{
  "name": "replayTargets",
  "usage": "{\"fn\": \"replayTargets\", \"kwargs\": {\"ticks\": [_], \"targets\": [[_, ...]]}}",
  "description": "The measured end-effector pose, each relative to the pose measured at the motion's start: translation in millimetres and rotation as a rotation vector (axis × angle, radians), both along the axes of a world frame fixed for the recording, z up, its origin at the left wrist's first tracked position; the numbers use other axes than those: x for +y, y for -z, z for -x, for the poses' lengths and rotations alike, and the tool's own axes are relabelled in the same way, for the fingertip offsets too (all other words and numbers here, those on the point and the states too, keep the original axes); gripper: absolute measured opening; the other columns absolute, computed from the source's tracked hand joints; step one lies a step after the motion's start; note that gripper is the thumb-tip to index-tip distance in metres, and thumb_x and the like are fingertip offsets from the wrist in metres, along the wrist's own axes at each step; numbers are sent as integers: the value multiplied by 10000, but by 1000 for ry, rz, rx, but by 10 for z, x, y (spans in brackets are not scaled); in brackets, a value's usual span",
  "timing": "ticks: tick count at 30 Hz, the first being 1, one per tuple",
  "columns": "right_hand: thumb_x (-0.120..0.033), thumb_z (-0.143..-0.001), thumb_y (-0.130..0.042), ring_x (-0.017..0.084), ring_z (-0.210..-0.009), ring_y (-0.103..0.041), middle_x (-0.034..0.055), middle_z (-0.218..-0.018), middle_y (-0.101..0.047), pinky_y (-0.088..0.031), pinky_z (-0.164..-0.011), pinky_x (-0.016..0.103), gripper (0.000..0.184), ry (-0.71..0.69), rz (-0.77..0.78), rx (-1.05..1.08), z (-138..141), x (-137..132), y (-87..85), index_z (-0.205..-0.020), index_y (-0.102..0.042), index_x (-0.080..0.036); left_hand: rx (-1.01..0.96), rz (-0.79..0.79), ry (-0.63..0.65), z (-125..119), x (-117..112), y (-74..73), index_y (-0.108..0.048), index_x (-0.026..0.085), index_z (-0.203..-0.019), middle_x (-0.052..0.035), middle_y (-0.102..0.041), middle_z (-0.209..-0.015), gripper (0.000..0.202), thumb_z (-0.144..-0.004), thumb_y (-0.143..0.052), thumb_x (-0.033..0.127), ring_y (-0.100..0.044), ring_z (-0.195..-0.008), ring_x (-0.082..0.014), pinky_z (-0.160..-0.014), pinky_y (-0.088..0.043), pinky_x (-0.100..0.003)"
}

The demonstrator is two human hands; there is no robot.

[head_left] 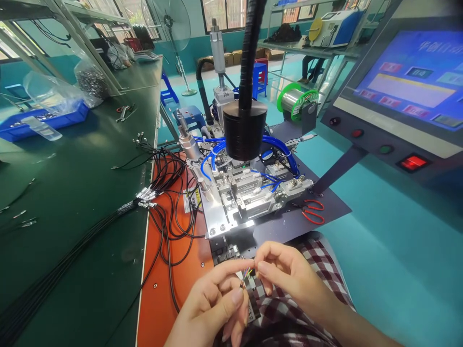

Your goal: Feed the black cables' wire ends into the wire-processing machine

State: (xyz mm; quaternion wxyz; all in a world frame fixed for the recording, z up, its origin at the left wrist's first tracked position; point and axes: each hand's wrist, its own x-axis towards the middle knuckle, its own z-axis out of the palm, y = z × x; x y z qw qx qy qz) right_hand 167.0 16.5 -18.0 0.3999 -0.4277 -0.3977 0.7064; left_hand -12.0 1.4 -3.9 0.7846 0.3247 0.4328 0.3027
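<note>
My left hand pinches the end of a thin black cable between thumb and fingers, low in the middle of the view. Short coloured wires fan out of that cable end. My right hand pinches the tips of those wires with thumb and forefinger. Both hands hover above my lap in checked cloth, just in front of the metal fixture machine.
A black lamp head hangs over the machine with blue air hoses. Black cables with metal plugs lie on the orange mat and green bench. Red scissors lie at the right. A control screen stands at the far right. A blue tray sits back left.
</note>
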Motion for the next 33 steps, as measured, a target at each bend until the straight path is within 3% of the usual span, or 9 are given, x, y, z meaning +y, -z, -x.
{"fn": "replayTargets", "kwargs": {"ticks": [6,14,22,29,33], "targets": [[-362,-835,-628,75,-518,-468,-54,-601,-507,-349,-517,203,231,-4,-28,-25,-40,-31,18,-765,-551,-155,38,-60,49,1,-14,56,-521,183,-1139,6,-624,-628,359,-837,-633,342,-518,-389,-57,-380,-234,-141],[-399,-836,-611,90,-538,-483,-45,-640,-519,-369,-529,214,240,-15,-27,-93,-41,-52,-11,-801,-557,-168,257,-166,20,-48,-57,72,-471,226,-1059,10,-635,-718,319,-843,-606,420,-490,-414,-50,-427,-354,-169],[-384,-840,-598,99,-561,-505,-30,-680,-534,-394,-557,228,226,-34,-64,-108,32,-20,8,-815,-596,-159,319,-245,-7,-77,-109,133,-429,232,-1160,17,-616,-693,396,-848,-593,412,-431,-445,-61,-437,-319,-186],[-355,-824,-635,85,-516,-452,-50,-595,-492,-355,-514,213,220,-13,-43,-45,46,-10,54,-757,-589,-151,407,-323,-128,-151,-147,121,-515,228,-1035,33,-603,-651,262,-826,-617,349,-490,-539,-100,-508,-363,-199],[-338,-836,-630,70,-514,-437,-52,-619,-496,-347,-512,199,210,-13,-49,-28,26,-6,45,-760,-590,-146,479,-398,-73,-111,-111,117,-593,198,-853,31,-539,-626,164,-806,-641,348,-465,-553,-98,-522,-358,-196]]}}
